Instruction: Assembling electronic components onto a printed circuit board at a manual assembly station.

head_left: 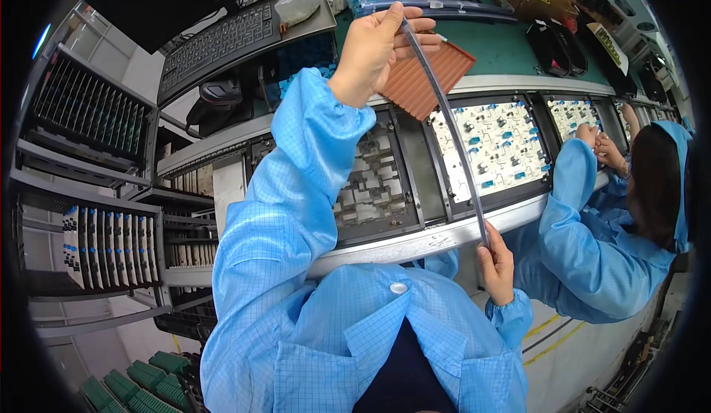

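A long, narrow, translucent plastic tube (453, 120) slants across the front of me, from far left to near right. My left hand (374, 51) pinches its far end between thumb and fingers, the other fingers partly spread. Around its near end, just past the bench's front rail, my right hand (498, 265) is closed. Beneath the tube and close to my left hand lies a reddish-brown ridged tray (411, 91). The tube also passes above a black-framed panel of white circuit boards (511, 142) with blue and dark components. I cannot make out what the tube contains.
A black fixture with grey pockets (370, 183) sits below my left forearm. A keyboard (218, 46) and a dark handheld scanner (221, 93) are at the far left. Board racks (89, 109) stand left. A co-worker in blue (607, 228) works close on the right, hands over another panel.
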Tool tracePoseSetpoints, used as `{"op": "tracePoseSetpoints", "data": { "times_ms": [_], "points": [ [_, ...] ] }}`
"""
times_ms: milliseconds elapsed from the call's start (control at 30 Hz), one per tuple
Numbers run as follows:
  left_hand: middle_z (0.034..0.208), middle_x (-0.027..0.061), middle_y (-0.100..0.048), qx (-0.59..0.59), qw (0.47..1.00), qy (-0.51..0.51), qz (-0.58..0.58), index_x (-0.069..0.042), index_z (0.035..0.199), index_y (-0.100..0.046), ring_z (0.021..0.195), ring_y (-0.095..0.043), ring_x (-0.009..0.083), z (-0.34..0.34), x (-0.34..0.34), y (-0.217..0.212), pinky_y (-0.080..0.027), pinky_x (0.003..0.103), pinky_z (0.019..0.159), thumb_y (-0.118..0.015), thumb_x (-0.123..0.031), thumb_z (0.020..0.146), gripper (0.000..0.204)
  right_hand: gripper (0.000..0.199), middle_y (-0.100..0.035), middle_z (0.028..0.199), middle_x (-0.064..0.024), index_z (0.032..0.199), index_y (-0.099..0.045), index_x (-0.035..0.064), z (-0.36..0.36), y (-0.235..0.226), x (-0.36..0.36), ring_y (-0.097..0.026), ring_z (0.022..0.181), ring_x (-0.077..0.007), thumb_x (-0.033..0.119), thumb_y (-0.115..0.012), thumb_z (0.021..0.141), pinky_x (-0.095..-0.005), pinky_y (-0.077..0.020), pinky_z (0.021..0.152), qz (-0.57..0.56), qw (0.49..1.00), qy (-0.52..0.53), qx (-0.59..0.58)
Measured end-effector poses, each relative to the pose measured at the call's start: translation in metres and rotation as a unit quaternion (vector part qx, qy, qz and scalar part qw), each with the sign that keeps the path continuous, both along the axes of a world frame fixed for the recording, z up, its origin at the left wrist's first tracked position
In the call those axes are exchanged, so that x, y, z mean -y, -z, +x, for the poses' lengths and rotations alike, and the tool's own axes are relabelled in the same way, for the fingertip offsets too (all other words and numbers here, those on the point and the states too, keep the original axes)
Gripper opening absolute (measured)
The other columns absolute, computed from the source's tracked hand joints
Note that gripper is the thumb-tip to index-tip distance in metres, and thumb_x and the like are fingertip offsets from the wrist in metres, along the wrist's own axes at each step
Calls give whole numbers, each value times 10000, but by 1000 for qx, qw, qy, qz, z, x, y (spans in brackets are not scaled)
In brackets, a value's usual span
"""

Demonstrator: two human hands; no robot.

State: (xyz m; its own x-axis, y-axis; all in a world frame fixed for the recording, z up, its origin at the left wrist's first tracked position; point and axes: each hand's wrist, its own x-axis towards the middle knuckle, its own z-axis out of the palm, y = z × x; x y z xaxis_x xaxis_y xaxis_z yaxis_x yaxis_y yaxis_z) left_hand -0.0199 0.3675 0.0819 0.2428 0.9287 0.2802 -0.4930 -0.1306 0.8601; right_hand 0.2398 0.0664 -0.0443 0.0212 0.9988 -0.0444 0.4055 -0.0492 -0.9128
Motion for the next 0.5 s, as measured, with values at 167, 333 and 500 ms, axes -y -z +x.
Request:
{"op": "tracePoseSetpoints", "data": {
  "times_ms": [167,333,500],
  "points": [
    [1039,253,-669,-204,977,-67,11,126,1156,-556,904,-712,328,-12,2,-7,-615,383,795,-434,-258,1044,418,469,-647,1017,-70,1387,-495,-12,-1,7,-8,-514,741,-90,-32,-512,919,-210,-439,715,96,993,-6,65],
    [1011,260,-677,-259,965,-25,-28,128,1142,-565,899,-716,324,-21,-6,-3,-618,371,791,-395,-251,1053,424,478,-650,1215,-196,1366,-524,-2,1,5,-6,-648,1059,-236,-72,-511,893,-292,-464,918,118,987,15,111],
    [975,278,-673,-236,962,0,-134,141,1074,-576,829,-720,344,-22,-17,13,-635,382,744,-371,-201,1056,399,504,-653,1197,-200,1362,-530,1,0,4,0,-663,1027,-277,-106,-508,870,-300,-477,902,113,984,18,139]
  ]
}}
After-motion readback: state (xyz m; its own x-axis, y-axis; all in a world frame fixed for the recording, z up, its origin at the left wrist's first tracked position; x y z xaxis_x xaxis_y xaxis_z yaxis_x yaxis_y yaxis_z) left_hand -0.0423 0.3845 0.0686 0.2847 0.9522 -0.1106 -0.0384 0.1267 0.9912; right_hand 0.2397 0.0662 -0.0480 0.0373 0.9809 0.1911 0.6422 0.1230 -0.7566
